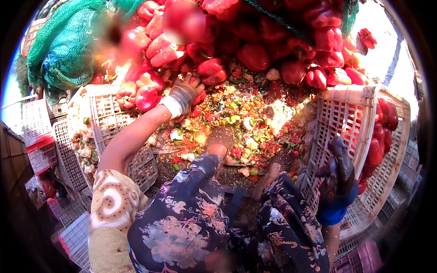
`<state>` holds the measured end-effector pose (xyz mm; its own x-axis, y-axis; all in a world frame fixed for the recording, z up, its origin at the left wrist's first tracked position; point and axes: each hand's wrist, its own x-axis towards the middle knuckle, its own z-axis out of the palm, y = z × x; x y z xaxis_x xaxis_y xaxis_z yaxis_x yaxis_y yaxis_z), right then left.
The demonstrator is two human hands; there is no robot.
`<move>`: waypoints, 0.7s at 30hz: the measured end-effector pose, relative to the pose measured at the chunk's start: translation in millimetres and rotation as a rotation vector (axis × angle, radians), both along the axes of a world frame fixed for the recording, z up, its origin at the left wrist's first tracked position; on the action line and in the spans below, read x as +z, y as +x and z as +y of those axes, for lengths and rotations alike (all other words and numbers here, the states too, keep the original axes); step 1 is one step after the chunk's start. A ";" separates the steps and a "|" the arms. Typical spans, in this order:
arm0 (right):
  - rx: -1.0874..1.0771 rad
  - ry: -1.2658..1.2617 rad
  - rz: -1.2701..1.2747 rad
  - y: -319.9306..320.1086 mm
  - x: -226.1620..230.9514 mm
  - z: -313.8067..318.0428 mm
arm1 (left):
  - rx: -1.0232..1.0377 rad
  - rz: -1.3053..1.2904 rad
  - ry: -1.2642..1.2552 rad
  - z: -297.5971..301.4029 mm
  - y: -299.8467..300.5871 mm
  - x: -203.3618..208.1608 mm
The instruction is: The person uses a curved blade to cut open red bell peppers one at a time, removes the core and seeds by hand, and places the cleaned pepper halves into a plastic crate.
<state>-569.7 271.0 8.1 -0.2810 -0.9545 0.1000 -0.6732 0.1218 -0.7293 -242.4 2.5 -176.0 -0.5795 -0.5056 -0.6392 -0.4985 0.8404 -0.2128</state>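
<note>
My left hand [183, 94], in a striped glove with a white cuff, reaches to the front of a heap of red bell peppers [254, 57]. Its fingers curl over a red bell pepper [200, 97], mostly covered by the hand. Just beyond lies another whole pepper [212, 71]. On the right, my right hand [337, 164], in a dark glove with a blue cuff, is raised beside a white plastic crate [348, 98]. Its fingers are apart and nothing shows in them. Red peppers [381, 132] fill part of that crate.
Chopped pepper scraps and seeds [246, 123] cover the ground between the heap and my feet. A left crate [107, 102] stands beside pale pepper cores [85, 141]. Green netting [68, 54] is bunched at the far left, and stacked crates [38, 123] stand below it.
</note>
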 end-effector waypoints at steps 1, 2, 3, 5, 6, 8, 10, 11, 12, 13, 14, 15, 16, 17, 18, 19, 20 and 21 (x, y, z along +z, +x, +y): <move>-0.034 0.063 -0.095 5.6 -0.7 -3.5 | -0.003 -0.004 0.031 -4.2 -6.0 -4.3; -0.045 0.093 -0.137 8.0 -5.9 -7.0 | -0.072 0.068 -0.018 -5.7 -4.8 -11.1; -0.044 0.043 -0.200 12.0 -13.3 -12.2 | -0.051 0.079 0.026 -11.5 -4.8 -14.0; -0.063 0.003 -0.349 20.3 -33.1 -21.2 | -0.003 0.085 0.108 -24.3 -1.7 -14.3; -0.084 0.013 -0.438 25.2 -44.8 -24.6 | 0.003 0.113 0.095 -26.8 2.4 -7.4; -0.191 0.067 -0.697 48.0 -60.1 -39.5 | 0.176 0.302 0.071 -27.9 24.9 -2.7; -0.175 0.296 -0.831 51.1 -69.6 -47.7 | 0.316 0.386 0.063 -22.7 25.5 5.0; -0.169 0.379 -0.912 52.9 -75.8 -51.3 | 0.365 0.492 0.039 -16.1 30.1 -2.3; -0.163 0.464 -0.992 55.6 -79.8 -55.3 | 0.511 0.619 0.113 -6.1 27.5 -2.1; -0.156 0.548 -1.073 59.1 -83.5 -59.7 | 0.660 0.742 0.190 6.3 24.5 -2.1; -0.144 0.614 -1.089 59.3 -85.2 -61.8 | 0.830 0.891 0.325 21.3 2.3 6.5; -0.103 0.681 -1.127 65.9 -88.5 -67.1 | 0.961 1.016 0.424 33.9 0.8 9.7; -0.063 0.747 -1.163 72.1 -92.8 -71.3 | 1.016 1.112 0.515 44.2 -3.8 12.8; -0.043 0.722 -1.209 76.2 -101.0 -71.3 | 1.071 1.218 0.627 56.0 -18.6 18.8; -0.077 0.733 -1.216 76.8 -103.6 -72.1 | 1.269 1.259 0.798 70.4 -45.5 35.9; -0.088 0.741 -1.233 82.0 -105.1 -75.8 | 1.187 1.338 0.721 80.6 -48.5 24.6; -0.067 0.702 -1.209 84.1 -106.2 -77.7 | 1.098 1.367 0.646 84.9 -57.1 18.5; -0.045 0.664 -1.183 85.9 -108.8 -78.3 | 1.015 1.376 0.568 87.0 -62.9 15.4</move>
<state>-483.9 192.7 -100.6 0.0906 -0.7156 -0.6926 0.3240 0.6788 -0.6589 -305.3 89.5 -160.6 -0.4249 -0.8779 -0.2209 -0.3636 -0.0579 0.9297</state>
